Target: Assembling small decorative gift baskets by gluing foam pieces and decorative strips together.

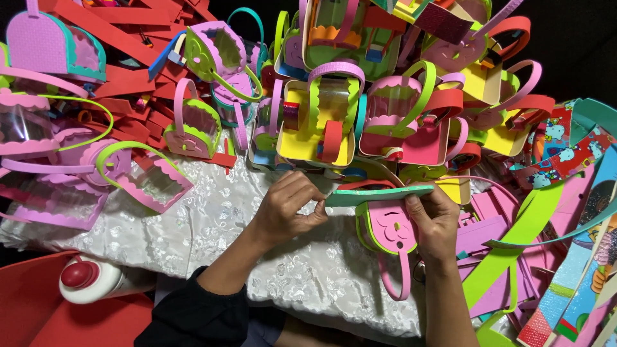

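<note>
Pinched between both hands: a flat teal foam strip (pixel 379 193), long and narrow, seen nearly edge-on, with a paler green upper face and slightly wavy ends. Held level above a white embossed cloth (pixel 212 225).

Left hand (pixel 287 209) at the strip's left tip, thumb and forefinger pressed together on the very end, remaining fingers (pixel 297 181) curled loosely above. Right hand (pixel 436 218) at the other end, thumb on top of the strip, other fingers closed beneath it and around a small pink foam basket (pixel 387 228) with lime green trim, a flower-shaped cutout on its face and a pink loop handle hanging down toward the wrist.

Strip lying directly over the basket's top edge, touching it or just above; exact contact hard to tell. Basket tucked just left of the right palm, between the two hands.

Just beyond the fingertips, a heap of finished foam baskets (pixel 321 122) in yellow, pink, purple and green. Near the left forearm, a white glue bottle (pixel 90 279) with red cap.
</note>
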